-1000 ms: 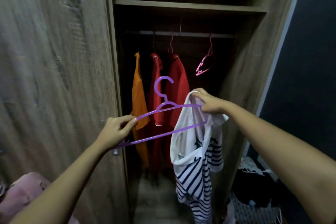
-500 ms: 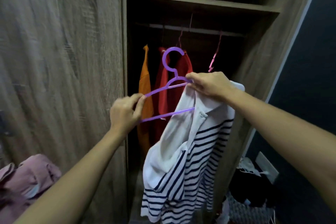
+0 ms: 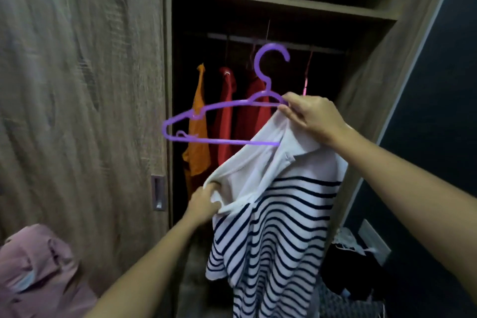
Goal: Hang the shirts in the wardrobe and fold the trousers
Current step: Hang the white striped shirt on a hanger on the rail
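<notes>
Mid-frame before the wardrobe (image 3: 284,4), right hand (image 3: 309,116) pinches shirt (image 3: 271,201) collar onto the hanger (image 3: 227,104); left hand (image 3: 204,204) grips the loose shoulder, directly below the hanger's bare, left-pointing arm.

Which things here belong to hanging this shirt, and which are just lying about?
In use: striped shirt, purple hanger, left hand, right hand, wardrobe rail.
Lying about: pink garment, dark clothes pile, orange shirt and red shirts already hung.

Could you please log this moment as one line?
right hand: pinches purple hanger and striped shirt | left hand: grips shirt | hanger: not on rail
</notes>
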`<state>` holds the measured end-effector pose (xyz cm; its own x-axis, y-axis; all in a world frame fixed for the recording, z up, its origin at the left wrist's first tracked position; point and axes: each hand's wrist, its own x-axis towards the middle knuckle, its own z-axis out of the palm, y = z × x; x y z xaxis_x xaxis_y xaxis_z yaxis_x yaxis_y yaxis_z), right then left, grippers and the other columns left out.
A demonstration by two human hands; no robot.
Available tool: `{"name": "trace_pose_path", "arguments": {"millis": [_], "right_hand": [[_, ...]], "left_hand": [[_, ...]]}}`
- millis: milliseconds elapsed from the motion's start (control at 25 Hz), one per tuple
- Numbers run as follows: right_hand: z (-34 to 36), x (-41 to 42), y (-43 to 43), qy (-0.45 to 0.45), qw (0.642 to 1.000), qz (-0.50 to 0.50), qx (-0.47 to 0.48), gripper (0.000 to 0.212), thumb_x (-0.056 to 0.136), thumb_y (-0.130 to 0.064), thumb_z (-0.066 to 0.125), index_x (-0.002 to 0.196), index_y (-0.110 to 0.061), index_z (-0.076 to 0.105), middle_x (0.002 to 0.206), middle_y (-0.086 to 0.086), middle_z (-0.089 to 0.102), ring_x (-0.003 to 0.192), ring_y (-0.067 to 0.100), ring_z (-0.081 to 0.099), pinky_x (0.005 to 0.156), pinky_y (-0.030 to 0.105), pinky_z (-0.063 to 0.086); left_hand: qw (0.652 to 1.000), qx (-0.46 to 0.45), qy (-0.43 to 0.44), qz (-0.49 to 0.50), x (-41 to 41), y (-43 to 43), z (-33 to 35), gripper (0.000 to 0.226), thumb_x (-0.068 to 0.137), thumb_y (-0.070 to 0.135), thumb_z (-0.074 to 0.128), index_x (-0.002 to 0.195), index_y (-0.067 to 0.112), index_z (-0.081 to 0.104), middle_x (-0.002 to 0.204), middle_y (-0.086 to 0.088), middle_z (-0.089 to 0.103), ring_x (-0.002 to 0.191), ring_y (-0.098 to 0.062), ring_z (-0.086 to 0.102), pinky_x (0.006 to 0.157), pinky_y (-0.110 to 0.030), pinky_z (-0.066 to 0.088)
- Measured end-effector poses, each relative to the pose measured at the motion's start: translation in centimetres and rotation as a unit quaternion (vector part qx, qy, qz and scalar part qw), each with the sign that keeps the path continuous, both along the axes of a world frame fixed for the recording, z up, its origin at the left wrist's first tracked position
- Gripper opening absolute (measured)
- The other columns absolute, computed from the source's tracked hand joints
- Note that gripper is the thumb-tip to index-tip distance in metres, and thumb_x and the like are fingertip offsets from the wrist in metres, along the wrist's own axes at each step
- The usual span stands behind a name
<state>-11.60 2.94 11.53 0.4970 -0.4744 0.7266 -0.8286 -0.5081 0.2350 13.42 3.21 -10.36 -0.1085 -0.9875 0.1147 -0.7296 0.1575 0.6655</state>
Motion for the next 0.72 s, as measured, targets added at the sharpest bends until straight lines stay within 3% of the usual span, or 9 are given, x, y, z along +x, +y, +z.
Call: {"name": "trace_pose_path", "arguments": {"millis": [80,160,240,320,360,440,520,600,720], "right_hand": [[-1.6,-3.4,-0.3,0.001,1.0,0.001,0.015,0.063,0.09,-0.066,0.02,0.09,-0.013,0.055,0.073,0.003,0.062,0.069,0.029,0.063,0.054,0.038,0.05],[-3.6,-6.2,-0.6,-0.028,0.998,0.009,0.058,0.072,0.088,-0.07,0.016,0.088,-0.012,0.057,0.072,0.003,0.062,0.068,0.026,0.063,0.057,0.039,0.05],[-5.4,-7.6,-0.8,-0.063,0.994,0.016,0.09,0.075,0.087,-0.072,0.018,0.09,-0.011,0.062,0.075,0.005,0.066,0.07,0.025,0.064,0.061,0.04,0.051],[-6.8,-8.2,-0.9,-0.111,0.988,0.022,0.102,0.075,0.087,-0.072,0.02,0.093,-0.012,0.065,0.08,0.005,0.07,0.074,0.023,0.066,0.064,0.039,0.053],[-7.5,-8.1,-0.9,-0.134,0.985,0.023,0.111,0.074,0.086,-0.072,0.02,0.093,-0.015,0.066,0.082,0.003,0.071,0.076,0.022,0.067,0.065,0.038,0.053],[-8.8,-7.8,-0.8,-0.123,0.988,-0.003,0.094,0.074,0.086,-0.073,0.017,0.095,-0.021,0.068,0.086,0.0,0.072,0.078,0.022,0.068,0.063,0.037,0.054],[-9.8,-7.0,-1.0,-0.074,0.995,-0.052,0.046,0.074,0.086,-0.073,0.011,0.097,-0.027,0.068,0.088,-0.001,0.072,0.077,0.024,0.07,0.057,0.037,0.055],[-9.8,-5.4,-1.1,-0.071,0.992,-0.092,0.04,0.069,0.085,-0.073,0.012,0.099,-0.032,0.065,0.088,-0.002,0.07,0.08,0.025,0.069,0.058,0.035,0.053],[-8.3,-3.1,-1.7,-0.173,0.975,-0.096,0.101,0.042,0.087,-0.064,0.037,0.104,-0.037,0.064,0.096,-0.006,0.071,0.092,0.023,0.066,0.068,0.031,0.046]], "left_hand": [[0.997,0.028,-0.005,-0.072,3.0,-1.9,3.3,0.058,0.061,0.024,0.056,0.119,0.018,0.06,0.127,-0.003,0.058,0.117,-0.019,0.054,0.093,-0.022,0.039],[0.991,0.068,-0.032,-0.114,5.3,-3.3,6.9,0.051,0.056,0.022,0.056,0.105,0.023,0.07,0.121,-0.003,0.065,0.111,-0.014,0.058,0.096,-0.024,0.043],[0.994,0.085,0.001,-0.061,6.6,-3.8,9.3,0.026,0.062,0.013,0.062,0.079,0.027,0.077,0.097,-0.004,0.073,0.09,-0.014,0.061,0.083,-0.027,0.048],[0.996,0.079,0.046,-0.012,6.7,-4.5,10.9,0.031,0.07,-0.006,0.061,0.067,0.021,0.077,0.074,-0.005,0.071,0.072,-0.016,0.054,0.064,-0.024,0.046],[0.995,0.079,0.058,0.003,6.3,-4.7,11.7,0.032,0.072,-0.01,0.059,0.071,0.017,0.078,0.07,-0.004,0.07,0.068,-0.015,0.053,0.061,-0.022,0.047],[0.997,0.049,0.054,0.036,4.9,-4.9,13.6,0.02,0.073,0.0,0.065,0.083,0.01,0.078,0.08,-0.006,0.073,0.074,-0.015,0.06,0.072,-0.026,0.053],[0.993,-0.02,-0.036,0.109,2.6,-4.4,15.2,0.023,0.071,0.017,0.063,0.086,0.001,0.072,0.09,-0.013,0.07,0.087,-0.024,0.065,0.08,-0.032,0.053],[0.969,-0.114,-0.135,0.171,-0.5,-3.0,16.7,0.024,0.079,0.016,0.06,0.093,-0.003,0.066,0.102,-0.022,0.061,0.094,-0.037,0.062,0.082,-0.037,0.049],[0.922,-0.258,-0.259,0.131,-4.9,-0.5,16.3,0.029,0.086,0.01,0.053,0.113,0.001,0.059,0.116,-0.021,0.05,0.094,-0.04,0.058,0.079,-0.04,0.046]]}}
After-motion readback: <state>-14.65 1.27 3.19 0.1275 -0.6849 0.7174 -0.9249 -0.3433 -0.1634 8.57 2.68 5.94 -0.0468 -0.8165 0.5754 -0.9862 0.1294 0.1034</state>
